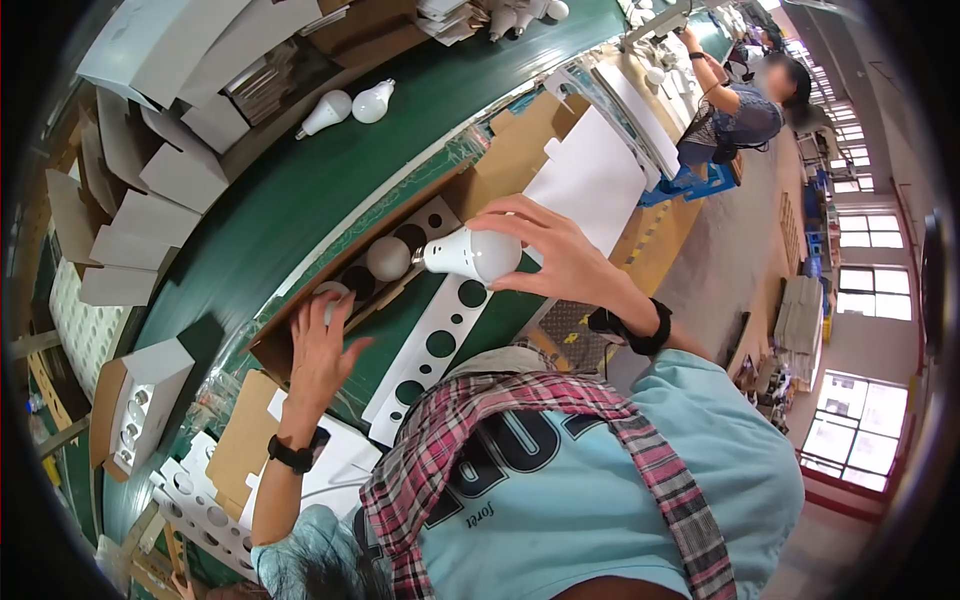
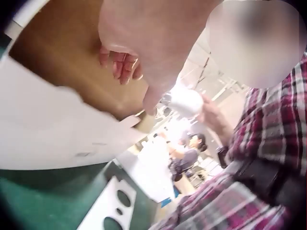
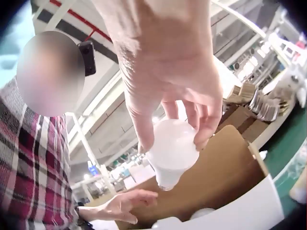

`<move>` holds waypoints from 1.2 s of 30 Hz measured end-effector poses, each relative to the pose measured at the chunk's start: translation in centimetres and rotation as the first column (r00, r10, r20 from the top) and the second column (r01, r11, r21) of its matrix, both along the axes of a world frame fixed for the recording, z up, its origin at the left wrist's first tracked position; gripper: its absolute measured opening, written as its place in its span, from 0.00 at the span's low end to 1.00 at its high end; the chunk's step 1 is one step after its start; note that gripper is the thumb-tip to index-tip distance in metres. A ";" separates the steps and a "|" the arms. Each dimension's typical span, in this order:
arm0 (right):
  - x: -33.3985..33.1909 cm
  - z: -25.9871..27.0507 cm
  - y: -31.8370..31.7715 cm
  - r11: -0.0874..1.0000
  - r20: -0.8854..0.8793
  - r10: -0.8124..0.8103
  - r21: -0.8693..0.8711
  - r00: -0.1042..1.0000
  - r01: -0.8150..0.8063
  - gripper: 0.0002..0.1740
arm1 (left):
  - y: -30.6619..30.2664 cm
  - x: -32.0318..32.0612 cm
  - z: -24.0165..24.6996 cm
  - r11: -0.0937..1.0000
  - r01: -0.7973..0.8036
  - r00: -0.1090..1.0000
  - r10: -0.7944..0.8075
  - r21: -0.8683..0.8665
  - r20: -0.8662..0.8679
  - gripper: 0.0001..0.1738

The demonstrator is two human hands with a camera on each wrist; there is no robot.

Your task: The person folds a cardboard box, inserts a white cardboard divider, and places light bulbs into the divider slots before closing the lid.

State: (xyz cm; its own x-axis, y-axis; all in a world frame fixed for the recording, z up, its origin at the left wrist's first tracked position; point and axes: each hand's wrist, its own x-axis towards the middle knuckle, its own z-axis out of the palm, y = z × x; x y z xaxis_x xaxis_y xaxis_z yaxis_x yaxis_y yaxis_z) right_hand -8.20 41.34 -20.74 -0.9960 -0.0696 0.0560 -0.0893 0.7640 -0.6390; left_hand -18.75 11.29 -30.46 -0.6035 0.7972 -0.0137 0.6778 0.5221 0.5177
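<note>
My right hand [image 1: 545, 250] grips a white light bulb [image 1: 470, 254] by its round dome, thumb on one side and fingers on the other. The bulb lies sideways over a long cardboard box [image 1: 275, 345], its metal cap toward the box; the right wrist view shows this bulb [image 3: 173, 148] too. Over the box's near end, my left hand [image 1: 318, 355] reaches in with fingertips at another white bulb [image 1: 333, 290] and thumb held apart. A further bulb [image 1: 388, 258] sits in the box, in a white insert with round holes [image 1: 435, 218].
A white perforated strip [image 1: 425, 350] lies between the box and my body. Two bulbs [image 1: 350, 108] rest on the green conveyor [image 1: 260, 190]. Open white cartons [image 1: 150, 215] line its far side, and a smaller carton [image 1: 145, 405] stands at left. Another person [image 1: 740, 110] works farther along.
</note>
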 end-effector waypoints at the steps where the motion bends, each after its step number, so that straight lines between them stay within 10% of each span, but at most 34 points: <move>1: 0.0 -0.1 -0.2 0.991 0.012 -0.028 0.134 1.000 0.026 0.36 | -0.7 -0.1 -1.8 1.000 0.013 0.999 -0.013 -0.007 -0.029 0.31; 6: -2.6 -2.6 0.0 0.920 0.034 -0.145 0.371 0.989 0.123 0.33 | -1.6 0.2 -5.1 0.999 -0.007 0.998 0.010 0.045 -0.057 0.14; 16: -9.4 -8.9 -1.4 0.778 0.271 -0.071 0.618 0.960 -0.117 0.20 | -1.3 1.8 -5.1 0.985 -0.123 0.992 0.119 0.119 0.036 0.10; 25: -8.9 -9.7 0.2 0.838 0.298 0.152 0.467 0.942 -0.283 0.22 | -1.2 1.8 -3.8 0.984 -0.138 0.990 0.137 0.112 0.014 0.14; 27: -11.6 -2.1 0.2 0.990 0.703 0.091 0.015 0.706 -0.143 0.21 | -1.6 0.8 0.7 0.978 -0.126 0.977 0.094 0.164 0.194 0.14; 30: -14.7 1.5 5.0 0.781 0.555 0.427 -0.624 0.715 0.018 0.18 | -3.0 -2.7 7.4 0.931 -0.118 0.907 -0.041 0.346 0.419 0.14; 36: -24.8 -9.3 10.8 0.961 0.222 0.187 -0.241 0.957 -0.132 0.19 | -3.5 -13.4 6.3 0.840 -0.463 0.793 0.250 0.282 0.556 0.14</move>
